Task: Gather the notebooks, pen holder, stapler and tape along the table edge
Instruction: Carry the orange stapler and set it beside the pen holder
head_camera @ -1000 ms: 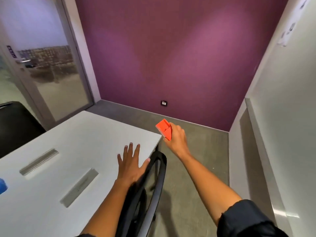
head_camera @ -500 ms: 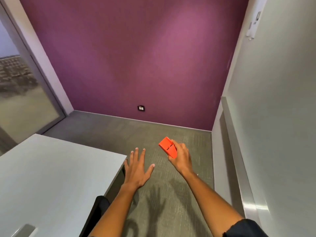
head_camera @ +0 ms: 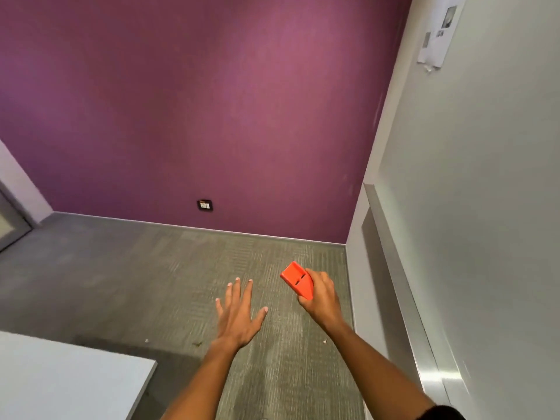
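My right hand (head_camera: 321, 296) is closed around an orange wedge-shaped stapler (head_camera: 295, 278), held in the air over the carpet with its slotted underside facing me. My left hand (head_camera: 239, 313) hovers beside it, empty, palm down with the fingers spread. Only a bare corner of the white table (head_camera: 60, 383) shows at the lower left, below and left of both hands. No notebooks, pen holder or tape are in view.
Grey carpet floor (head_camera: 151, 274) fills the middle. A purple wall with a socket (head_camera: 205, 205) stands ahead. A grey wall with a metal ledge (head_camera: 394, 268) runs along the right. Part of a door frame (head_camera: 12, 219) shows at far left.
The view has swung right, away from the table and the black chair. My left hand has lifted off the table and now hangs over the carpet. The stapler stays in my right hand.
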`<state>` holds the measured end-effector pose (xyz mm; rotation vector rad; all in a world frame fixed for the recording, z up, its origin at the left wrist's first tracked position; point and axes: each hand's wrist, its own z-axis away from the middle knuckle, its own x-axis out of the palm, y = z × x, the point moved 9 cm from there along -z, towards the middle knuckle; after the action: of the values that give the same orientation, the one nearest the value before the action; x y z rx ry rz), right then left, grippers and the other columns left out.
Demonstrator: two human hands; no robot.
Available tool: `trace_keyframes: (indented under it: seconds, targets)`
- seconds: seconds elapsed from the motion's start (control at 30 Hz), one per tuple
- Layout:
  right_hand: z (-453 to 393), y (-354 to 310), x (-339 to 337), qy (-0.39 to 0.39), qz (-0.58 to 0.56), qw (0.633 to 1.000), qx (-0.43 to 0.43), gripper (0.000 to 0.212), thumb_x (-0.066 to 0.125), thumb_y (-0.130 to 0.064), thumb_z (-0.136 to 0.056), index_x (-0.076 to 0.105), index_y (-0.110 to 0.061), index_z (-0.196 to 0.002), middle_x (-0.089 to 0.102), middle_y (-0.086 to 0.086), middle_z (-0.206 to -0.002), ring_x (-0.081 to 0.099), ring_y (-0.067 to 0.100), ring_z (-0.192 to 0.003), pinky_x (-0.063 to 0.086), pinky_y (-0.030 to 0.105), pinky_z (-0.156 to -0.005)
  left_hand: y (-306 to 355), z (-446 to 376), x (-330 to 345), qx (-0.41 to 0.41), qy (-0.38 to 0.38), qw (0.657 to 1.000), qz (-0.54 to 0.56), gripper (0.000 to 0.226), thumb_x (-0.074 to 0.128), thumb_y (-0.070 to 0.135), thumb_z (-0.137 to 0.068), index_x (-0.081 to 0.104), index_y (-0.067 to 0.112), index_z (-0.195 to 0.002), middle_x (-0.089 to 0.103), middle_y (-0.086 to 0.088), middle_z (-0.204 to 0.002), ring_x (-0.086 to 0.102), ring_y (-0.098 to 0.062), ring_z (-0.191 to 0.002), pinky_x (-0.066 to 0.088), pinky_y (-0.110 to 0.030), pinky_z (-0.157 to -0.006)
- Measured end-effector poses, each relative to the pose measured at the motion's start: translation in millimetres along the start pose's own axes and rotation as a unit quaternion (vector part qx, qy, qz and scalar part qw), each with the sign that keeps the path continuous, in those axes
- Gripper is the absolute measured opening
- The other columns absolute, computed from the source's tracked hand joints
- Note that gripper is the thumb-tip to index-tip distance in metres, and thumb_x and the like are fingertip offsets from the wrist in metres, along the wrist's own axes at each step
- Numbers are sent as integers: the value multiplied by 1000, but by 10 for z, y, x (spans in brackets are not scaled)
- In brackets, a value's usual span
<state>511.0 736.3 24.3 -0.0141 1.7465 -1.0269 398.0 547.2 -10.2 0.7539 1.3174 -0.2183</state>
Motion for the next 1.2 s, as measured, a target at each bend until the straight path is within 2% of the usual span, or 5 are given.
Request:
trace_keyframes:
  seconds: [0.33, 0.8, 0.93, 1.1, 1.2]
  targets:
    - [-2212, -563, 259, -15, 7, 999, -34, 63, 76, -29, -75, 50, -24, -132, 54, 0, -117, 51, 19, -109, 46, 34, -90, -340, -2027, -542, -23, 27, 999, 5, 79, 37, 63, -90, 4, 28, -152, -7, -8, -162, -9, -27, -149, 0, -57, -118]
    - [-5447, -1706, 1937, -113, -16, 985, -132, 59, 77, -31, -75, 53, -16, -126, 55, 6, -115, 52, 24, -107, 40, 30, -87, -1950, -4703, -1091, -175, 70, 982, -1, 79, 37, 64, -90, 4, 28, -152, -9, -7, -162, -10, -27, -149, -1, -57, -118]
    - [-6099, -2278, 2397, -151, -24, 976, -153, 50, 80, -29, -72, 58, -16, -116, 57, 7, -108, 56, 25, -100, 43, 32, -83, -2421, -5142, -1349, -228, 84, 970, 4, 80, 38, 63, -90, 3, 28, -152, -9, -8, -162, -10, -27, -149, -1, -57, -117]
    - [-6516, -3091, 3117, -216, -24, 955, -200, 55, 83, -29, -70, 60, -14, -118, 59, 8, -111, 59, 26, -102, 49, 37, -88, -3276, -5313, -1591, -307, 115, 944, 18, 81, 40, 63, -89, 5, 27, -152, -8, -7, -162, -7, -26, -150, 1, -57, -118]
    - [-6725, -3608, 3613, -239, -23, 943, -231, 55, 83, -27, -69, 61, -16, -117, 60, 6, -108, 60, 24, -99, 47, 32, -84, -3863, -5407, -1768, -347, 127, 929, 14, 81, 41, 63, -87, 8, 27, -153, -5, -7, -162, -4, -26, -150, 3, -57, -118]
